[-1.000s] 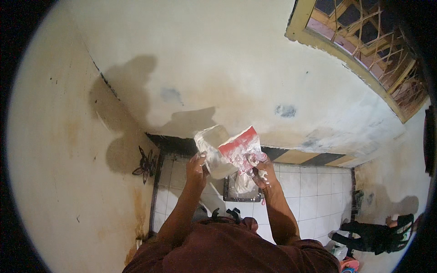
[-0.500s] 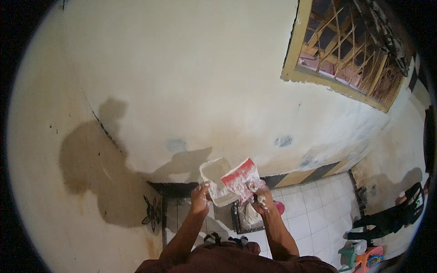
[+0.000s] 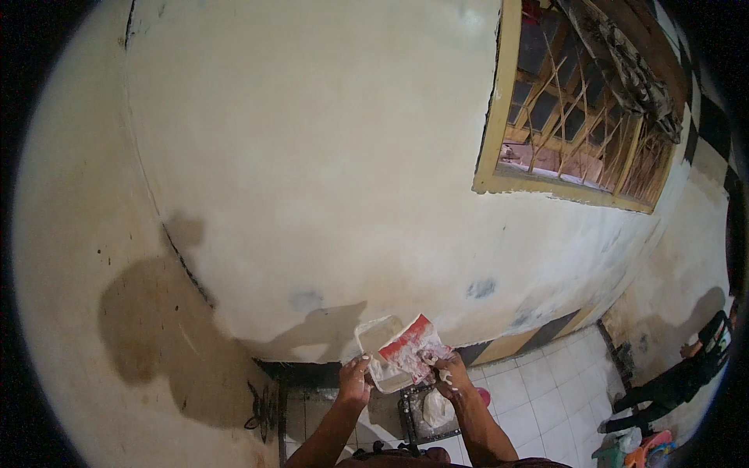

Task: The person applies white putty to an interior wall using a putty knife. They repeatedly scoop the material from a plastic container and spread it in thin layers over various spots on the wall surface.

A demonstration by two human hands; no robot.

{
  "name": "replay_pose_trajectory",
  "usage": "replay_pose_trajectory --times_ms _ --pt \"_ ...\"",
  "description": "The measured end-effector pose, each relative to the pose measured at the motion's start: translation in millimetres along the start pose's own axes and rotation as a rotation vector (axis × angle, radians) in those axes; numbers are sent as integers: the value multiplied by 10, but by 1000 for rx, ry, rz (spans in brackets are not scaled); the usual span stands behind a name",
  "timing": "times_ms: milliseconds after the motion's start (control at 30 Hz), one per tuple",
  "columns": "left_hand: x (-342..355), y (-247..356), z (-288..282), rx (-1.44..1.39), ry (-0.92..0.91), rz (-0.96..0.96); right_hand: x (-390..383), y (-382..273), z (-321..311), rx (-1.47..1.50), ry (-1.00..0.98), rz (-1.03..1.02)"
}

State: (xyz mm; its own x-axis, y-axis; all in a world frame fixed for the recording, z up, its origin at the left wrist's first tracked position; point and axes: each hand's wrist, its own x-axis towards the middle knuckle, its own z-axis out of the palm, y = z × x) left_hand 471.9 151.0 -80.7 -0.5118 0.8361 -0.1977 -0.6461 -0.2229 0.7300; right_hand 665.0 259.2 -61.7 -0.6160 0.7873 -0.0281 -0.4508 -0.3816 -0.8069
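My left hand [image 3: 355, 381] grips the left edge of a shallow, pale rectangular tray [image 3: 376, 332], its fingers closed on the rim. My right hand [image 3: 453, 376] is closed round the lower right part of a flat red sheet [image 3: 408, 337], thickly smeared with white paste. The sheet lies over the tray's right side, hiding part of its inside; whether the two touch, I cannot tell. White smears also mark the fingers of both hands. Both things are held up in front of the wall, above the floor.
Below my hands, a dark-framed square stand [image 3: 407, 417] bears a white bag [image 3: 437, 409], with a pink round thing [image 3: 484, 396] beside it. The stained wall [image 3: 312, 156] has a barred window [image 3: 573, 175]. A person in dark clothes [image 3: 671, 386] and an orange plastic object [image 3: 646, 451] are at right.
The view has tilted upward, so my hands sit lower in the picture. The red sheet has shifted left and overlaps more of the tray. Both grips are unchanged.
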Motion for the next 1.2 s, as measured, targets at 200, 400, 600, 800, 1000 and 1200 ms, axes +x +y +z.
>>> replay_pose_trajectory --times_ms 200,400,600,800,1000,1200 --pt "32 42 -107 461 -138 542 135 -121 73 220 -131 5" --pt "135 280 182 -59 -173 144 244 -975 783 205 -108 -138" --pt "-186 518 332 -10 -137 151 503 -1991 1168 241 -384 -448" --pt "18 215 -248 295 -178 398 806 -2797 1460 149 -321 -915" --pt "-246 459 -390 1143 -251 1065 629 -3387 2076 -760 356 -1644" --pt "-153 352 -506 26 -191 192 855 -3447 2213 -1386 647 -2051"
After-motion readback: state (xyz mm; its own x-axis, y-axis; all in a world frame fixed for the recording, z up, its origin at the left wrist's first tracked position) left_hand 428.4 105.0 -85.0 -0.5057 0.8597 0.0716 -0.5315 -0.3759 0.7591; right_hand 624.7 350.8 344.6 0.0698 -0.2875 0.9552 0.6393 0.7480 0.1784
